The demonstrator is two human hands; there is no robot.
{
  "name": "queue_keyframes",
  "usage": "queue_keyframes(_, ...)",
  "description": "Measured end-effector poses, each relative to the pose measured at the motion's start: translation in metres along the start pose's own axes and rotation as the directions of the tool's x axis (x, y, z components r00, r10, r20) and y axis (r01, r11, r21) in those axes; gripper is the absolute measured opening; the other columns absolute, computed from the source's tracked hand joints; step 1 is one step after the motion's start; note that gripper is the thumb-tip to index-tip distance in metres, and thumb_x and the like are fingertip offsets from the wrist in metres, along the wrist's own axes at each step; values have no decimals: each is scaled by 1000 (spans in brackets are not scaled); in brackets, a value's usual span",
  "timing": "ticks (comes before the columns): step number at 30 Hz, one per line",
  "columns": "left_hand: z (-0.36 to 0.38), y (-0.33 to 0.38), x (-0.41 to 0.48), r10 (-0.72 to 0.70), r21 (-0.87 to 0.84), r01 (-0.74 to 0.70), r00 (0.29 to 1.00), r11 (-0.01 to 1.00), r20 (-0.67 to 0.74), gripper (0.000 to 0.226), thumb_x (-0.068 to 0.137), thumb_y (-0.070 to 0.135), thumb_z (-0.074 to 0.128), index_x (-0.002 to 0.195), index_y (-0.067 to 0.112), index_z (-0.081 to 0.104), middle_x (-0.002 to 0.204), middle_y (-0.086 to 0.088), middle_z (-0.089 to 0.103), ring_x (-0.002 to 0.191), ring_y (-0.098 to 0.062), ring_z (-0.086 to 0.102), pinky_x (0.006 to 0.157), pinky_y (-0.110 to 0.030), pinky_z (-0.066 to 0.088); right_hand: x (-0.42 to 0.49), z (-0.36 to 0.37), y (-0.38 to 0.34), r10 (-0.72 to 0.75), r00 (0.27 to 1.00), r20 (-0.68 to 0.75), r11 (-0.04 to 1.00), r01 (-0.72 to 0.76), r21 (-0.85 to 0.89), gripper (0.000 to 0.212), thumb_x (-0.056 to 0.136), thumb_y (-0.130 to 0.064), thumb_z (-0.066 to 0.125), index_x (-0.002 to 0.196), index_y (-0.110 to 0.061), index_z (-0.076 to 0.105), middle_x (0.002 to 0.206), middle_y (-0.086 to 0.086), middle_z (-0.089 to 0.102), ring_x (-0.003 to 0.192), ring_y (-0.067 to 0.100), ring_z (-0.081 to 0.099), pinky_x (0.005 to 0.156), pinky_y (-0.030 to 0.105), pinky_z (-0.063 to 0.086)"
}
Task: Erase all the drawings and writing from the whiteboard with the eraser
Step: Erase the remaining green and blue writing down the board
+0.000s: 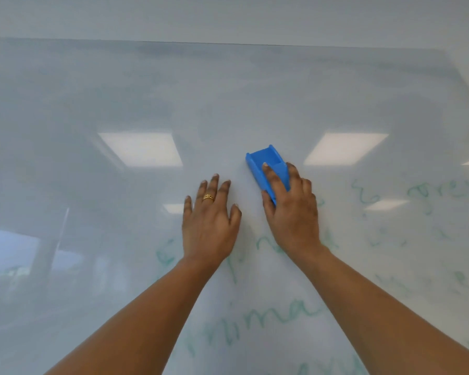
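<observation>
A large glossy whiteboard [146, 104] fills the view. Faint green writing [271, 318] covers its lower middle and right side, and more green words [444, 193] sit at the right edge. My right hand [293, 212] grips a blue eraser [266, 163] and holds it flat against the board, just above the writing. My left hand [209, 220] rests flat on the board beside it, fingers spread, a gold ring on one finger. Both forearms hide part of the writing.
The board's top edge [228, 44] runs across the upper view with pale wall above. Ceiling lights reflect in the board [141, 148]. The upper and left parts of the board carry no visible writing.
</observation>
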State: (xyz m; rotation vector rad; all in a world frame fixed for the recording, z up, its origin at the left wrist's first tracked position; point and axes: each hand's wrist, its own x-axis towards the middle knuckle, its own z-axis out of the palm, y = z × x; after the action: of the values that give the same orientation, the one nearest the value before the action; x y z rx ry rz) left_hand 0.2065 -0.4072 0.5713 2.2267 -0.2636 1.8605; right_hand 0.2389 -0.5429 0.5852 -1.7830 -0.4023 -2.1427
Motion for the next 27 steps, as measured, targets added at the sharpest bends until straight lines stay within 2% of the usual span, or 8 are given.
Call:
queue_keyframes(3, 5, 1, 0, 8, 60, -10, 999, 998, 39, 52, 99, 38, 27, 149, 29, 15, 158, 7, 5, 145, -13, -2, 116, -38, -1, 5, -9, 33, 61, 998, -4, 998, -61, -16, 50, 86, -20, 61, 134, -17, 49, 132, 25, 47, 94, 43, 53, 73, 47, 49)
queue_keyframes(8, 3, -6, -3, 30, 71, -35, 998, 997, 60, 52, 99, 37, 28, 149, 31, 14, 158, 9, 3, 145, -12, -3, 116, -36, -1, 9, -20, 69, 213, 976, -51, 976, -215, -42, 49, 92, -22, 53, 139, -21, 41, 140, 23, 38, 106, 42, 45, 85, 49, 43)
queue_keyframes(13, 3, -3, -5, 22, 93, -30, 996, 995, 83, 56, 98, 39, 28, 150, 29, 9, 158, 8, -1, 145, -13, -7, 116, -38, -4, 13, -17, 48, 418, 907, -49, 908, -419, -19, 50, 94, -24, 47, 142, -27, 34, 147, 14, 27, 120, 35, 35, 91, 45, 37)
queue_keyframes(15, 4, -1, -5, 11, 95, -19, 996, 995, 87, 57, 98, 41, 29, 150, 29, 8, 158, 7, -2, 145, -14, -8, 116, -40, -4, 13, -12, 28, 446, 894, -33, 895, -447, -18, 50, 94, -23, 47, 142, -25, 35, 147, 15, 27, 121, 35, 35, 89, 46, 36)
queue_keyframes(18, 5, 1, -6, -6, 94, -2, 997, 996, 82, 58, 97, 43, 29, 150, 28, 9, 158, 7, -1, 145, -14, -8, 116, -43, -2, 3, -1, -3, 310, 950, -27, 951, -310, 0, 50, 84, -18, 63, 133, -19, 50, 134, 24, 45, 104, 39, 52, 75, 44, 45)
queue_keyframes(21, 6, 2, -7, -14, 114, 6, 998, 993, 66, 59, 97, 44, 29, 150, 28, 10, 158, 7, 0, 145, -15, -6, 116, -44, 0, -12, 5, -22, 168, 986, 2, 986, -167, -27, 53, 74, -21, 74, 125, -19, 57, 123, 22, 56, 90, 32, 60, 64, 37, 49)
queue_keyframes(24, 9, 6, -7, -21, 147, 13, 998, 989, 54, 60, 96, 46, 29, 150, 25, 10, 158, 5, 1, 145, -16, -4, 115, -45, 2, -18, 0, -17, 49, 996, 79, 999, -48, -14, 44, 85, -28, 53, 128, -22, 54, 126, 18, 55, 92, 28, 59, 66, 34, 49)
queue_keyframes(27, 12, 12, -6, -27, 157, 22, 999, 987, 30, 62, 97, 46, 29, 150, 20, 11, 158, 2, 3, 145, -16, -2, 115, -44, 4, -17, -7, 6, -108, 982, 156, 993, 115, -34, 49, 88, -33, 30, 132, -22, 50, 128, 16, 52, 94, 27, 58, 68, 34, 49)
